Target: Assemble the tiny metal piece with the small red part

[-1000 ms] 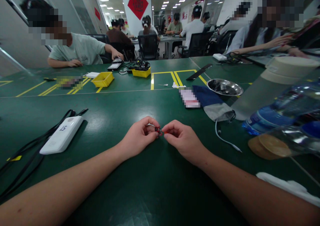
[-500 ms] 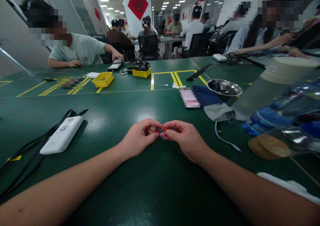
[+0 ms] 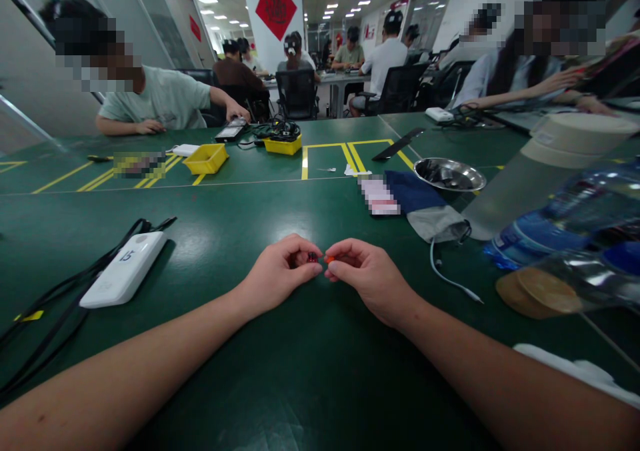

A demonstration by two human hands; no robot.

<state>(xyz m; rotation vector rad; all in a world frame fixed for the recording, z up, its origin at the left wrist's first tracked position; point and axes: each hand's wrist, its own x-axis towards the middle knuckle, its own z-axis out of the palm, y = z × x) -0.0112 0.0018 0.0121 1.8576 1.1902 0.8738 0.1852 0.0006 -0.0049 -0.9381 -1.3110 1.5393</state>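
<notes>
My left hand [image 3: 283, 264] pinches a small dark red and black piece [image 3: 313, 258] between thumb and fingers; its exact kind is too small to tell. Facing it, my right hand [image 3: 367, 268] is closed on a small orange piece [image 3: 329, 259], mostly covered by the fingertips. The two hands are held close together above the green table [image 3: 240, 384], with a narrow gap between their fingertips.
Left lies a white power bank [image 3: 124, 269] beside black cables [image 3: 95, 264]. Ahead right are a phone [image 3: 380, 195], a blue-grey pouch [image 3: 425, 204] and a steel bowl [image 3: 449, 174]. Bottles [image 3: 540, 218] crowd the right. Yellow trays [image 3: 205, 159] and a seated person [image 3: 165, 98] are farther back.
My hands have drawn slightly apart, opening a small gap between the fingertips. The dark red piece has turned or shifted slightly left in my left fingers.
</notes>
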